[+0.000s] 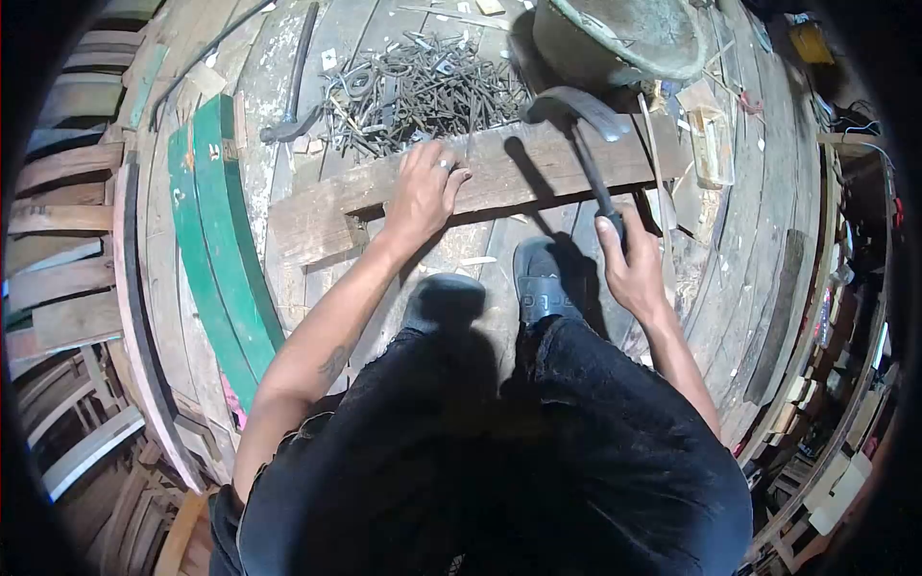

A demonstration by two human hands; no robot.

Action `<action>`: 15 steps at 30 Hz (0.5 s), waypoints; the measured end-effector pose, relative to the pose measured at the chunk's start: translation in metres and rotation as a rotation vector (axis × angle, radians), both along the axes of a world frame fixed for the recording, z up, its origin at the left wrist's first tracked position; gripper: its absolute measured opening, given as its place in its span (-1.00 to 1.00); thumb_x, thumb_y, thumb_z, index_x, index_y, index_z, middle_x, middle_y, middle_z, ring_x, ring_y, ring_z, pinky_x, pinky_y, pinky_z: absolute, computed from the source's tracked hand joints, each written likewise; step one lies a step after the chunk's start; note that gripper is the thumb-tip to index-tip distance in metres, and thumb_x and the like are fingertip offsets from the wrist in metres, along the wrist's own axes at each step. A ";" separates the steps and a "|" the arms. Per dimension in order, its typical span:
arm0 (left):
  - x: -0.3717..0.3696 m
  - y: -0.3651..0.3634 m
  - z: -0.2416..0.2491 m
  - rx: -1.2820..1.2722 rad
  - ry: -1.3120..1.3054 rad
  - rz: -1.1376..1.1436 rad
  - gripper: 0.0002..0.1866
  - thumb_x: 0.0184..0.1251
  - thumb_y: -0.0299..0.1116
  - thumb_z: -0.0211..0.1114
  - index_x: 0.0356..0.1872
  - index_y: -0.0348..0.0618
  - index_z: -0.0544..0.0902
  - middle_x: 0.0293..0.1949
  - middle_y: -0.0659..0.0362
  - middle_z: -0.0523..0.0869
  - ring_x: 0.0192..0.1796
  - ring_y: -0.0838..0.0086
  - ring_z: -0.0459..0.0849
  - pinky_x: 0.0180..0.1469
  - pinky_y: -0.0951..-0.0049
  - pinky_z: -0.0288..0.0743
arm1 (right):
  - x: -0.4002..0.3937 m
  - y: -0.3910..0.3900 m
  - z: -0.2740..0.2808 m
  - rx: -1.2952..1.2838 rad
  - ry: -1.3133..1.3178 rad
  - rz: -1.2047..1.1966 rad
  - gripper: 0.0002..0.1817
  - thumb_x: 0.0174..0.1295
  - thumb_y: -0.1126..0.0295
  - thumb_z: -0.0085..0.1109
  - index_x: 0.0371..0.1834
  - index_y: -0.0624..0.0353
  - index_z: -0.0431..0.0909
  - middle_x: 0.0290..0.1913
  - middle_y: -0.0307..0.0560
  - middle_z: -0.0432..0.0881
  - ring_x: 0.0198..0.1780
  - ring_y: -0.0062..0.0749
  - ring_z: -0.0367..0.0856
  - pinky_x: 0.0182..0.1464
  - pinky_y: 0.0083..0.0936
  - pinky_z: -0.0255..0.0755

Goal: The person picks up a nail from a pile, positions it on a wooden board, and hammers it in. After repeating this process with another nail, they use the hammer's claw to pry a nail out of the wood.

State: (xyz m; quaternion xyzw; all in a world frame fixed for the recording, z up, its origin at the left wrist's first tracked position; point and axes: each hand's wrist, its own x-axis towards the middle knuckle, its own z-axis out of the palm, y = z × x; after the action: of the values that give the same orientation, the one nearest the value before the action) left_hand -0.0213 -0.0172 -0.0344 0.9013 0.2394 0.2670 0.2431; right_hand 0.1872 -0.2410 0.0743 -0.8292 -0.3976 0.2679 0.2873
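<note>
A thick wooden beam (pixel 547 168) lies crosswise on the floorboards before my feet, with a notch cut near its left part. My left hand (pixel 423 187), with a ring on one finger, rests on this beam, fingers curled at its far edge. What those fingertips hold, if anything, is hidden. In my right hand (pixel 632 259) is a hammer (pixel 588 163), gripped by its dark handle, its curved metal head raised over the beam. A heap of loose nails (pixel 432 91) spreads just beyond the beam, close to my left fingers.
A round bucket (pixel 619 38) stands behind the beam at upper right. Another long-handled metal tool (pixel 296 86) lies left of the nails. Green-painted boards (pixel 216 230) lie at left. Wood strips are stacked along both sides. My sandalled feet (pixel 547 278) are near the beam.
</note>
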 end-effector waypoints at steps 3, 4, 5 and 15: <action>0.001 0.000 0.001 -0.007 -0.018 -0.021 -0.80 0.38 -0.41 0.45 -0.11 -0.24 0.62 -0.14 -0.03 0.59 -0.04 0.00 0.57 0.06 0.06 0.44 | -0.006 0.004 0.011 0.128 0.004 -0.031 -0.74 0.57 0.25 0.19 0.04 0.26 0.58 -0.54 0.07 0.58 -0.51 -0.15 0.62 -0.38 -0.26 0.44; 0.002 0.000 0.000 0.002 -0.036 -0.022 -0.80 0.38 -0.42 0.45 -0.09 -0.23 0.63 -0.12 -0.02 0.60 -0.03 0.01 0.58 0.07 0.07 0.45 | -0.005 0.005 0.008 0.198 -0.049 -0.005 -0.74 0.56 0.27 0.20 0.06 0.26 0.57 -0.55 0.05 0.58 -0.53 -0.17 0.63 -0.41 -0.28 0.43; 0.001 0.001 -0.001 0.010 -0.054 -0.020 -0.80 0.37 -0.43 0.45 -0.08 -0.22 0.64 -0.10 -0.02 0.62 -0.03 0.02 0.58 0.08 0.07 0.45 | -0.006 0.007 0.009 0.198 -0.054 -0.009 -0.74 0.56 0.27 0.20 0.06 0.26 0.57 -0.55 0.05 0.58 -0.53 -0.17 0.63 -0.41 -0.28 0.43; -0.006 0.003 -0.003 -0.011 -0.058 -0.096 -0.77 0.36 -0.46 0.43 0.01 -0.13 0.71 -0.01 0.05 0.75 0.14 0.11 0.65 0.24 0.13 0.44 | -0.025 0.015 -0.029 0.107 0.033 -0.002 -0.71 0.57 0.20 0.17 0.05 0.24 0.56 -0.45 0.28 0.67 -0.36 0.29 0.74 -0.33 -0.03 0.51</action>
State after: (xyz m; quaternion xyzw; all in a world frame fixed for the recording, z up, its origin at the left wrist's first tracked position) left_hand -0.0271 -0.0140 -0.0377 0.9022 0.1902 0.2797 0.2676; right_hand 0.1627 -0.2258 0.0454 -0.8085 -0.4060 0.2593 0.3380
